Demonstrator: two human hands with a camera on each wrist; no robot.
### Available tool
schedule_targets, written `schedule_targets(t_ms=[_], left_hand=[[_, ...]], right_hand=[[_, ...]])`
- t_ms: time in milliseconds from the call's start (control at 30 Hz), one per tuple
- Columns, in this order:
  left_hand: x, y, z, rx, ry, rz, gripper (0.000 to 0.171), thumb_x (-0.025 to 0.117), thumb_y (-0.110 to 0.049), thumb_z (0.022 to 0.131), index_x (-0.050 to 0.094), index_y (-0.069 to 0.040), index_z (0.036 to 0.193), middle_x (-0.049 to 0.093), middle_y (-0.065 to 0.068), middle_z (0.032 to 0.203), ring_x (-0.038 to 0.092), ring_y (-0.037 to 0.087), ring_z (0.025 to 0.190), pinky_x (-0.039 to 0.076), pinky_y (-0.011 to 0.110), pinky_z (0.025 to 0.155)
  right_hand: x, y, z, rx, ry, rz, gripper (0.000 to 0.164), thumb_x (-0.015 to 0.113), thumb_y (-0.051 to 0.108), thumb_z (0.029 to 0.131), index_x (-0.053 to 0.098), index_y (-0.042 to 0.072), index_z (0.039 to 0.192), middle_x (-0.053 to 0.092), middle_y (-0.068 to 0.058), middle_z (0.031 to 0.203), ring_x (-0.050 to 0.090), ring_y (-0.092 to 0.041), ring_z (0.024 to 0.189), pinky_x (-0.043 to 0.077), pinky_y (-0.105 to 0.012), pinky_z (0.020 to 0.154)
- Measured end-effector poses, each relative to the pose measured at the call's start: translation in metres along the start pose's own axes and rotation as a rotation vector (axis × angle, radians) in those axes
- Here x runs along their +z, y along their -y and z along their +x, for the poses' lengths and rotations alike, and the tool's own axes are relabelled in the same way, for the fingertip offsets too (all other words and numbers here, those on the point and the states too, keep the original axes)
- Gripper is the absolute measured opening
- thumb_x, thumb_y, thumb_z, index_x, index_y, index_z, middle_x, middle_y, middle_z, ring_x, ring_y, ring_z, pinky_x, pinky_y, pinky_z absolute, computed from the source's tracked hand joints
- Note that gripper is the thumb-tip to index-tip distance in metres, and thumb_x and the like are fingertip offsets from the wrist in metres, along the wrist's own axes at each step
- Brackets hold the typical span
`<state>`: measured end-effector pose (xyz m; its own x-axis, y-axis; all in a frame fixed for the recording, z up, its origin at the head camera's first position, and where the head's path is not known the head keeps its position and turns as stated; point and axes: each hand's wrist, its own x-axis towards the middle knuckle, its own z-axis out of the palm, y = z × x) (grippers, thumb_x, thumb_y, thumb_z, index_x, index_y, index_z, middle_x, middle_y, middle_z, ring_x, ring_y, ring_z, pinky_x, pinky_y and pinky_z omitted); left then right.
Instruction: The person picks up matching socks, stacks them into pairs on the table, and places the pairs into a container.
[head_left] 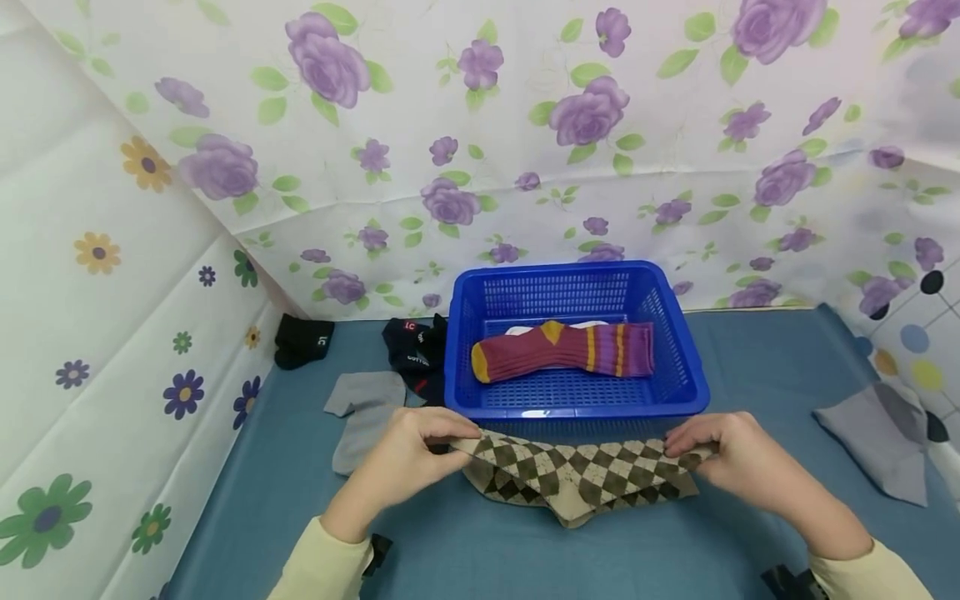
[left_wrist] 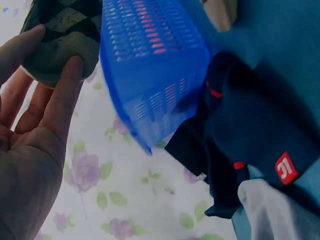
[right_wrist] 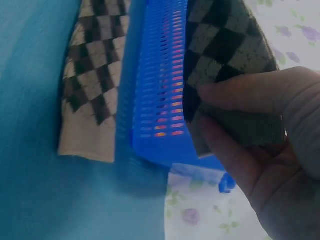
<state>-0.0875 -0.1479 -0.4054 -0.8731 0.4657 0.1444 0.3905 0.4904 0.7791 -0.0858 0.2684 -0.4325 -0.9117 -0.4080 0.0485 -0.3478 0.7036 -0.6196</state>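
Right in front of the blue plastic mesh basket [head_left: 577,412], pinching a beige-and-brown argyle knit sock [head_left: 600,467] by its ends with left hand [head_left: 408,450] and right hand [head_left: 742,452], above a matching argyle sock [right_wrist: 95,75]. Probably pairing, so needing careful edge-aligning next.

The held sock [head_left: 573,471] hangs between the left hand [head_left: 412,454] and the right hand [head_left: 742,454], partly over a lower sock [right_wrist: 95,82] on the table [head_left: 585,562]. Just beyond both hands stands the basket [head_left: 577,411], a long sock [head_left: 562,351] in it. A loose sock [head_left: 369,417] lies just beyond the left hand; behind it, beside the basket, are bunched socks [head_left: 417,354], with an outer sock [head_left: 302,341] to their left. Well right of the right hand lies a side sock [head_left: 873,442].
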Motion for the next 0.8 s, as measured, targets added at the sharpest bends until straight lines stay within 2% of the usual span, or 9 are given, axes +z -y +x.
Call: schedule_targets(t_ms=[167, 233, 333, 400, 467, 567, 667, 800], left_hand=[[0.019, 0.004, 0.001, -0.015, 0.068, 0.062, 0.024, 0.076, -0.025, 0.078, 0.071, -0.024, 0.102, 0.068, -0.012, 0.102, 0.063, 0.002, 0.093, 0.055, 0.026, 0.075], [0.028, 0.008, 0.0, -0.024, 0.096, 0.089, 0.026, 0.075, -0.033, 0.078, 0.071, -0.024, 0.102, 0.068, -0.012, 0.102, 0.062, 0.001, 0.094, 0.055, 0.025, 0.076], [0.041, 0.014, -0.003, -0.051, 0.118, 0.109, 0.03, 0.072, -0.043, 0.078, 0.071, -0.022, 0.1, 0.069, -0.008, 0.1, 0.063, 0.0, 0.089, 0.054, 0.02, 0.071], [0.047, 0.018, -0.006, -0.079, 0.11, 0.112, 0.027, 0.07, -0.045, 0.08, 0.072, -0.023, 0.095, 0.069, -0.006, 0.098, 0.063, 0.0, 0.087, 0.053, 0.017, 0.068], [0.052, 0.022, -0.007, -0.097, 0.078, 0.117, 0.021, 0.068, -0.041, 0.083, 0.073, -0.022, 0.09, 0.069, -0.002, 0.096, 0.063, 0.001, 0.083, 0.052, 0.016, 0.065], [0.057, 0.026, -0.005, -0.123, -0.009, 0.181, 0.01, 0.069, -0.029, 0.085, 0.073, -0.02, 0.084, 0.068, 0.002, 0.098, 0.064, 0.005, 0.085, 0.052, 0.015, 0.066], [0.061, 0.026, -0.003, -0.175, -0.101, 0.258, 0.008, 0.074, -0.022, 0.08, 0.074, -0.015, 0.085, 0.066, 0.003, 0.101, 0.064, 0.009, 0.087, 0.052, 0.017, 0.066], [0.064, 0.022, 0.0, -0.243, -0.156, 0.283, 0.017, 0.078, -0.019, 0.075, 0.073, -0.014, 0.09, 0.065, -0.002, 0.098, 0.061, 0.009, 0.085, 0.051, 0.02, 0.065]], right_hand=[[0.012, -0.013, 0.0, 0.014, 0.009, -0.041, 0.056, 0.05, -0.02, 0.061, 0.071, 0.029, 0.08, 0.07, 0.005, 0.095, 0.066, -0.021, 0.092, 0.034, -0.021, 0.044], [0.02, -0.018, 0.0, 0.018, 0.011, -0.06, 0.054, 0.05, -0.019, 0.061, 0.071, 0.026, 0.08, 0.07, 0.004, 0.095, 0.066, -0.021, 0.091, 0.039, -0.021, 0.048], [0.034, -0.025, 0.001, 0.025, 0.02, -0.12, 0.046, 0.057, -0.013, 0.062, 0.071, 0.026, 0.081, 0.069, 0.007, 0.093, 0.065, -0.017, 0.088, 0.049, -0.023, 0.058], [0.041, -0.029, 0.002, 0.026, 0.018, -0.162, 0.04, 0.063, -0.007, 0.063, 0.07, 0.027, 0.083, 0.069, 0.008, 0.092, 0.065, -0.015, 0.087, 0.053, -0.028, 0.069], [0.046, -0.032, 0.0, 0.053, 0.013, -0.188, 0.035, 0.069, -0.001, 0.064, 0.07, 0.027, 0.085, 0.068, 0.009, 0.092, 0.065, -0.015, 0.087, 0.054, -0.033, 0.073], [0.046, -0.035, -0.001, 0.108, -0.002, -0.202, 0.027, 0.074, 0.009, 0.067, 0.071, 0.027, 0.088, 0.067, 0.004, 0.098, 0.064, -0.018, 0.087, 0.053, -0.039, 0.071], [0.044, -0.037, -0.002, 0.179, 0.011, -0.192, 0.022, 0.08, 0.03, 0.07, 0.071, 0.027, 0.09, 0.064, -0.003, 0.107, 0.062, -0.019, 0.09, 0.052, -0.039, 0.07], [0.041, -0.036, -0.001, 0.281, 0.053, -0.127, 0.048, 0.073, 0.064, 0.064, 0.07, 0.026, 0.093, 0.061, -0.003, 0.103, 0.056, -0.015, 0.083, 0.047, -0.032, 0.062]])
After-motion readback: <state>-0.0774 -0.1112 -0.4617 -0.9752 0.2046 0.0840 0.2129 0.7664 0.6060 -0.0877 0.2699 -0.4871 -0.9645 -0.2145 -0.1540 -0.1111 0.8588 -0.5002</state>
